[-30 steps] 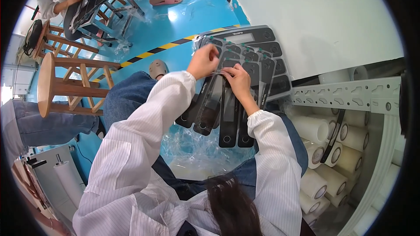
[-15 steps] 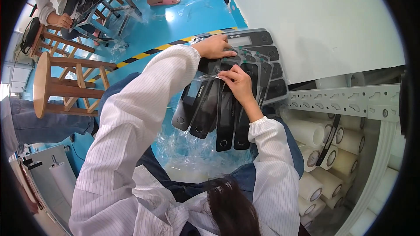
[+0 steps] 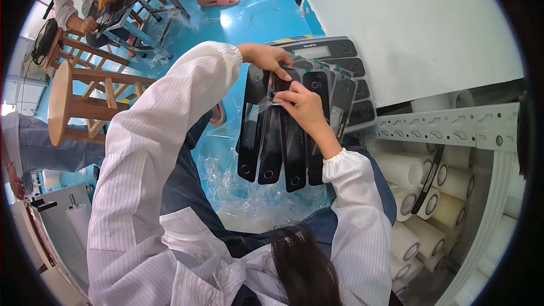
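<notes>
Several long glossy black panels with rounded ends lie fanned out and overlapping in front of me. Each one seen whole has a small ring-shaped mark near its near end. My left hand grips the far end of one of the middle panels, thumb on its face and other fingers partly hidden. Just nearer to me, my right hand pinches clear plastic film between thumb and fingers, low over the panels. Green tabs show along the far ends of some film-covered panels.
More panels lie at the back right, beside a white board. White rolls fill a rack with a slotted metal beam. Crumpled film covers the blue floor. Wooden stools and another person's hands are at left.
The left-hand panels have swung more upright and closer together. My left hand has moved slightly left, its thumb now on a panel. My right hand still pinches the film, slightly farther left.
</notes>
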Motion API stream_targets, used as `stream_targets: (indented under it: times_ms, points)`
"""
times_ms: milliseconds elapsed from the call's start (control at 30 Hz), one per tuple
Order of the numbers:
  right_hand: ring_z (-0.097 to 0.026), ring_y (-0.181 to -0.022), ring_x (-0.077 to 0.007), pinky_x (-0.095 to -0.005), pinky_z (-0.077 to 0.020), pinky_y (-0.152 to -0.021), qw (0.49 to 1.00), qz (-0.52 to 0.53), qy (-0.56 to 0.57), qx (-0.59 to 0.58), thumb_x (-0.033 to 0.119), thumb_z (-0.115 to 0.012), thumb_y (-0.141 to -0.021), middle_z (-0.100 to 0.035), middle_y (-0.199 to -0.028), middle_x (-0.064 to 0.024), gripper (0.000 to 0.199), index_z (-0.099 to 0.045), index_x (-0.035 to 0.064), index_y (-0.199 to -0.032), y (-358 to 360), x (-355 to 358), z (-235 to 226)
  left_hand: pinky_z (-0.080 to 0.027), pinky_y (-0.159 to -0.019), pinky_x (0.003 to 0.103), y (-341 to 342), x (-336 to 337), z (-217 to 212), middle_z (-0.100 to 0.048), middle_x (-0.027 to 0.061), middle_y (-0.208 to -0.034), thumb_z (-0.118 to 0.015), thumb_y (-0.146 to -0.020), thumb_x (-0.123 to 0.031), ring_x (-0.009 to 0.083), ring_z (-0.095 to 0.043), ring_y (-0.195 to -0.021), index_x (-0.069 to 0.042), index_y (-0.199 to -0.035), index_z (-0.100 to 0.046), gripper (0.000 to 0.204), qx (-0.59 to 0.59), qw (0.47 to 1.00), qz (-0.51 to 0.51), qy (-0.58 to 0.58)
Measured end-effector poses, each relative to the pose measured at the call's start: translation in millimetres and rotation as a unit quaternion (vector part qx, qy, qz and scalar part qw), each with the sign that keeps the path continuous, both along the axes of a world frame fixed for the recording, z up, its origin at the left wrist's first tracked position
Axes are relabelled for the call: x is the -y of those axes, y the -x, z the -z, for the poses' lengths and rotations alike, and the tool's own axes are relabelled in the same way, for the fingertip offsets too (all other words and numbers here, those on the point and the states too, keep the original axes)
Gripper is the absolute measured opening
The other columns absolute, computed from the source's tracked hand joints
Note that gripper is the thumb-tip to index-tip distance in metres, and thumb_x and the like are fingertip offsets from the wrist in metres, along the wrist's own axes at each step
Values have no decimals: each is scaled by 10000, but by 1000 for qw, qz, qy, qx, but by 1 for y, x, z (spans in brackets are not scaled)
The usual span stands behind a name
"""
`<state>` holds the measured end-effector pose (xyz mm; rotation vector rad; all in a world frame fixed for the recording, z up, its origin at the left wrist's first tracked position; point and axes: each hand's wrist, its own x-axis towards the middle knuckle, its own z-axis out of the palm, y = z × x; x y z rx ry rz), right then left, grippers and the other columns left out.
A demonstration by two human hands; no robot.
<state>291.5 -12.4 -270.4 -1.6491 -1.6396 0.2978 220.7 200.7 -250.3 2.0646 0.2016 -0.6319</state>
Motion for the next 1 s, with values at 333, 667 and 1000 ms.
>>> stream_targets:
  times_ms: [333, 667, 1000]
  points:
    - [-602, -772, -269, -352, -477, -679, 930, -206, 294, -79, 148, -656, -819, -581, -789, -94, 85, -661, 66, -842, 52, 192, -10, -470, -771, 277, 121, -71, 33, -664, 74, -981, -678, -846, -380, 147, -598, -853, 18, -1125, -650, 486, 80, 912, -397, 59]
    - [-472, -601, -104, -252, -328, -531, 884, 175, 363, -236, 80, -709, -712, -515, -667, 1, 95, -650, 5, -709, 19, 350, -253, -451, -809, 274, 167, -63, 77, -668, 66, -962, -654, -847, -467, 152, -597, -856, 17, -1096, -661, 545, 64, 918, -387, 60]
    - [-632, -897, -333, -445, -515, -734, 909, -114, 392, -79, 121, -502, -880, -636, -1056, -163, 244, -628, 22, -1063, 202, 274, 200, -454, -843, 296, 189, -9, 68, -608, 75, -1123, -748, -807, -339, 181, -572, -991, -54, -1308, -513, 623, -9, 902, -408, 141]
